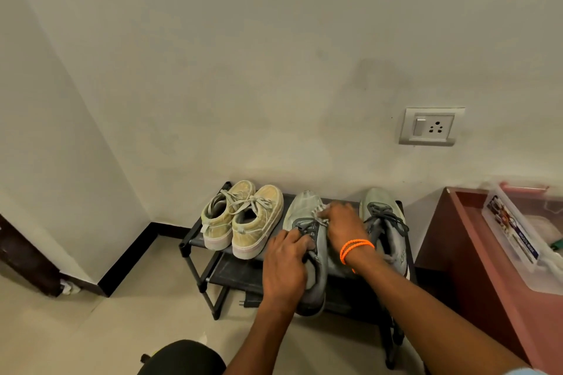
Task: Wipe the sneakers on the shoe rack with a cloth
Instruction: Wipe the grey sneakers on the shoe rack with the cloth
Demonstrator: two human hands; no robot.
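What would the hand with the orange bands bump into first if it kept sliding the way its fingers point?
Probably the toe of the grey sneaker under the right hand and its cloth. Past that lies the wall, though depth is hard to judge.

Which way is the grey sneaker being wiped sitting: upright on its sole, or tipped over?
Upright. The grey sneaker shows its laces facing up on the shoe rack, left hand steadying it.

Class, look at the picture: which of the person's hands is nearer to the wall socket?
Right. The right hand, pressing a cloth on the grey sneaker's toe, lies below-left of the wall socket. The left hand, gripping that sneaker's collar, is farther left and lower.
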